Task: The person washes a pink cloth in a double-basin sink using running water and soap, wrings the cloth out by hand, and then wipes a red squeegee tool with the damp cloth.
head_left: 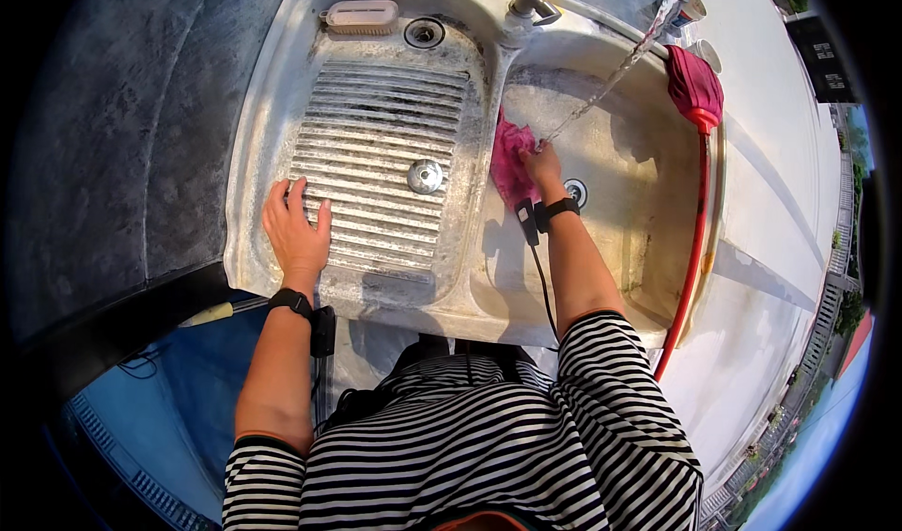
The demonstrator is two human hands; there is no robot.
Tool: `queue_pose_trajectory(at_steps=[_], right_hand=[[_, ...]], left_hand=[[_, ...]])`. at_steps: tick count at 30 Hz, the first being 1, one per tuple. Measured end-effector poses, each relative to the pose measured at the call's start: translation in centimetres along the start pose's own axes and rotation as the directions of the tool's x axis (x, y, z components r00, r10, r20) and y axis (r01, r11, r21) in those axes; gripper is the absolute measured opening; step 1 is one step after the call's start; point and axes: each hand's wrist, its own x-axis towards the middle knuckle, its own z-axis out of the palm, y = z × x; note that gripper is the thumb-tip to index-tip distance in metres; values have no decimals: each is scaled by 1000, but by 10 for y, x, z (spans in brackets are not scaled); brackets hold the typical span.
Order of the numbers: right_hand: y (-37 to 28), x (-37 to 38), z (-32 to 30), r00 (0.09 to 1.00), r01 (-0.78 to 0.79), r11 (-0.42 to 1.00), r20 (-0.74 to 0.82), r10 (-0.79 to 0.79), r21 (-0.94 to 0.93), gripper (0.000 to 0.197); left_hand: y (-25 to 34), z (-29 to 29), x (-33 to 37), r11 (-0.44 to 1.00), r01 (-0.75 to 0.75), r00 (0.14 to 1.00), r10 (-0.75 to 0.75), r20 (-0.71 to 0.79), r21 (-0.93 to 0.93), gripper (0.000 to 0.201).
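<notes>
In the right-hand basin my right hand (543, 172) is closed on a wet pink cloth (513, 166), which hangs against the dividing wall. A stream of water (613, 78) falls from the faucet spout and lands at the cloth by my fingertips. My left hand (297, 232) lies with its fingers apart at the left edge of the ridged washboard (376, 202) in the other half of the sink, holding nothing. To the right of that hand, a round metal drain cover (425, 177) sits on the ridges.
A beige scrub brush (361, 17) rests at the back left near a drain hole (425, 32). The faucet base (529, 9) stands at the back between both halves. A red-handled mop (696, 89) leans along the right rim. Another drain (576, 193) is beside my right wrist.
</notes>
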Motion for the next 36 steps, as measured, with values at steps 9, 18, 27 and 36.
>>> queue_pose_trajectory(at_steps=[9,18,27,36], right_hand=[[-24,6,-77,988,106,887,-151,-42,449,22],[-38,-32,-86,701,425,873,523,-485,240,31],[16,13,-32,982,184,956,-1,-189,-230,47],[15,43,-56,985,44,862,122,-122,506,11]], left_hand=[[-5,-1,-2,1000,-19,999,19,-26,-12,45],[-1,0,1,1000,-3,1000,3,-27,-27,45],[-1,-1,1,1000,25,999,-25,30,-14,45],[-2,1,3,1000,-4,1000,4,27,0,46]])
